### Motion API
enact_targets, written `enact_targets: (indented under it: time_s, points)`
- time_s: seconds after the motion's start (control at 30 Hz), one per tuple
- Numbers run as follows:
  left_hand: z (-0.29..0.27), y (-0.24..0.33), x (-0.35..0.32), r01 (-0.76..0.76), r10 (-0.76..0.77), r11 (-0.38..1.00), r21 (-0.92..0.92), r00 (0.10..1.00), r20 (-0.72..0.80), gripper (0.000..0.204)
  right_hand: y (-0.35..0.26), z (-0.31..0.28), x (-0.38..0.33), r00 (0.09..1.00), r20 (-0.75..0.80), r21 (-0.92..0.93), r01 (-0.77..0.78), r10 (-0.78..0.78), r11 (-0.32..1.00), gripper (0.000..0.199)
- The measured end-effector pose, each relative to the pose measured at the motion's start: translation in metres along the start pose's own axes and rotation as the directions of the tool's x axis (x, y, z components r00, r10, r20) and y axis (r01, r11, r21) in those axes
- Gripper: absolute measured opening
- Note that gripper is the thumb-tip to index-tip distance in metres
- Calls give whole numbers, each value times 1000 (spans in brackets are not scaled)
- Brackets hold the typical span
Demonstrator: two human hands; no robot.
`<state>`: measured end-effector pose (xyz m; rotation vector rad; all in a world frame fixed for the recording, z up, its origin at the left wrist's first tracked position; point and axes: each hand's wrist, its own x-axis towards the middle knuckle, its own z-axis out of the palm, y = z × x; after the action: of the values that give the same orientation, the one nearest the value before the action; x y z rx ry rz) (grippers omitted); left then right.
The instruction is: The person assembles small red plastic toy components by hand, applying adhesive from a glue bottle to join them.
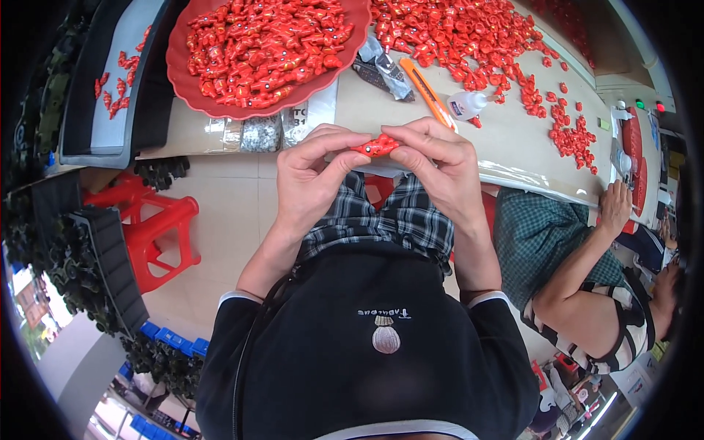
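Note:
Between my two hands, just off the table's front edge, is a small glossy red figurine (376,147) with a dark eye-like dot. My left hand (317,170) pinches its left end between thumb and fingertips. The right end is pinched the same way by my right hand (438,163). Fingertips hide both ends of the piece. Past my hands, a scalloped red bowl (180,82) is heaped with similar red pieces (268,48). A small white glue bottle (467,105) and an orange box cutter (425,89) lie beyond my right hand.
Loose red parts (469,37) spread over the table (513,143) at the back and right. A dark-rimmed tray (125,48) holds several red pieces at far left. Red stools (158,231) stand below left. A co-worker's hand (616,205) rests at the table's right edge.

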<state>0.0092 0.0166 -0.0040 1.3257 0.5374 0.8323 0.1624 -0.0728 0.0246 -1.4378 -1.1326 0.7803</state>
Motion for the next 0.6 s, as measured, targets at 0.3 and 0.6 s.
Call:
enact_targets:
  time_s: [0.3,0.6]
  points:
    - [11,-2,-4,-49,52,984,173,999,-12,17,6,15,-18,973,-218,-113,45,-69,993,16]
    - [16,-5,-4,-53,55,982,180,998,-4,16,8,14,-21,954,-253,-202,112,-163,973,14]
